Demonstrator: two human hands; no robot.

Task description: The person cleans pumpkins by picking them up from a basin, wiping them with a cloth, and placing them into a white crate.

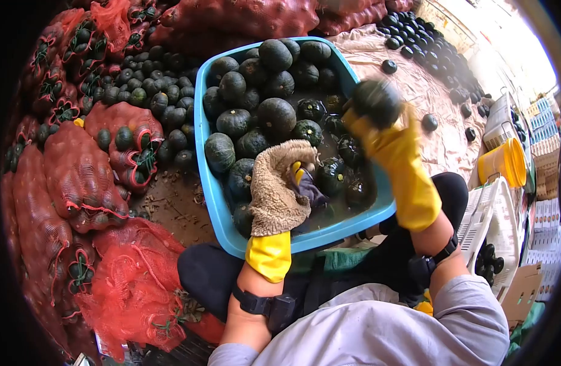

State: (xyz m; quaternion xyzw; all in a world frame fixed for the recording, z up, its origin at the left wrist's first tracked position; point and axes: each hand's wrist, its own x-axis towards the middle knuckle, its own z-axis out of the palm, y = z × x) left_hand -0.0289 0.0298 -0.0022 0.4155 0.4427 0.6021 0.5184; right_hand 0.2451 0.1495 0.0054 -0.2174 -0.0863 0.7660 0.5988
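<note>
My right hand point(393, 143), in a yellow rubber glove, grips a dark green kabocha squash point(376, 104) above the right rim of the blue tub point(205, 177). Motion blurs both hand and squash. A beige terry cloth point(274, 189) covers most of my left hand point(299, 172), also yellow-gloved, over the front of the tub. One yellow fingertip shows, closed against the cloth and a dark grey piece of fabric point(311, 190). Several squashes point(276, 116) are heaped in the tub's left and back. On the right side, wet ones point(330, 175) sit in murky water.
Red mesh sacks point(79, 177) of squash line the left and back. Loose squashes point(149, 79) pile behind the tub's left side. More lie on a pale sheet point(408, 91) at right, near a yellow bucket point(503, 163) and white crates point(491, 226).
</note>
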